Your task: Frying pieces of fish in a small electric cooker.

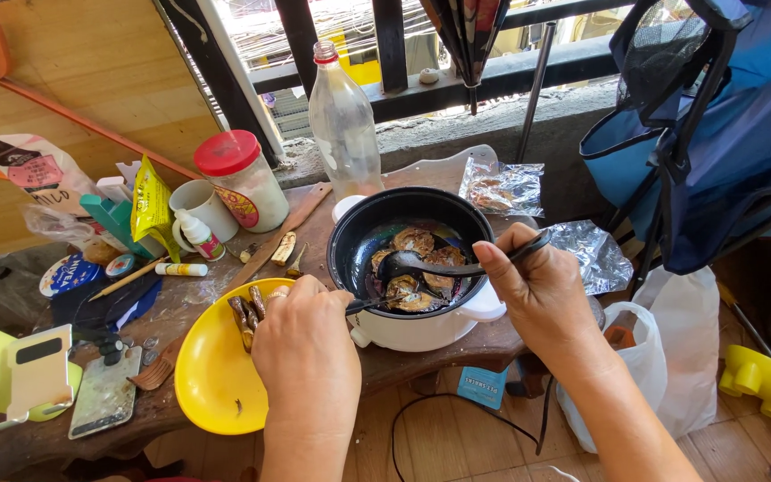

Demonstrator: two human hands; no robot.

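A: What do the hands hold?

B: The right hand (pixel 542 290) grips a black ladle (pixel 457 263), fingers closed on its thin handle. The left hand (pixel 307 344) is closed on a slim dark utensil (pixel 377 303).

A: Where do the tools sit?

B: Both reach into the round pot (pixel 412 330), black inside, white outside, on the rough wooden table (pixel 225 286). Brown, glossy slices (pixel 417 241) lie in dark oil.

A: Surroundings?

B: A smooth yellow plate (pixel 211 375) with fried strips (pixel 250 314) touches the left hand. A clear plastic bottle (pixel 343 125), a red-lidded jar (pixel 243 183) and crinkled foil (pixel 591 254) stand beyond the pot
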